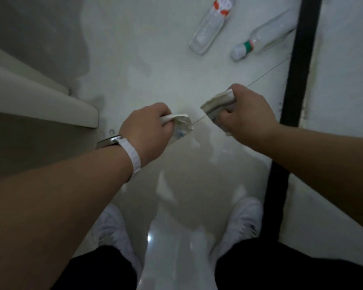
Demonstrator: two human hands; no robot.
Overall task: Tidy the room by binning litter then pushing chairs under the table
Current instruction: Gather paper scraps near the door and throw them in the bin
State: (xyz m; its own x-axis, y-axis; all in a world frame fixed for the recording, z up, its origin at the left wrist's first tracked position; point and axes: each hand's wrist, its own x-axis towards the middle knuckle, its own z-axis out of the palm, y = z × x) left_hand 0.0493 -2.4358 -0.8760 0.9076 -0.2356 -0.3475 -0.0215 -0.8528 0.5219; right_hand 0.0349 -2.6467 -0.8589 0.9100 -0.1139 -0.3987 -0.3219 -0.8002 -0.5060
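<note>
Two fists, both full. My left hand (145,130) has its fingers curled tight round a crumpled white paper (182,126), just at eleven o'clock from my shoes (243,218). My right hand (247,114), at one o'clock, grips a folded wad of paper (218,103); the two scraps are near but apart. Farther out at one o'clock, on the pale floor (155,59), lie a labelled bottle (212,26) and a green-banded bottle (260,38), not touching.

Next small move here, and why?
Probably carry both loads to the bin, not in view: left hand grips crumpled paper, right hand grips a folded wad, so neither grip is free for the red-labelled bottle or green-ringed bottle on the floor.
</note>
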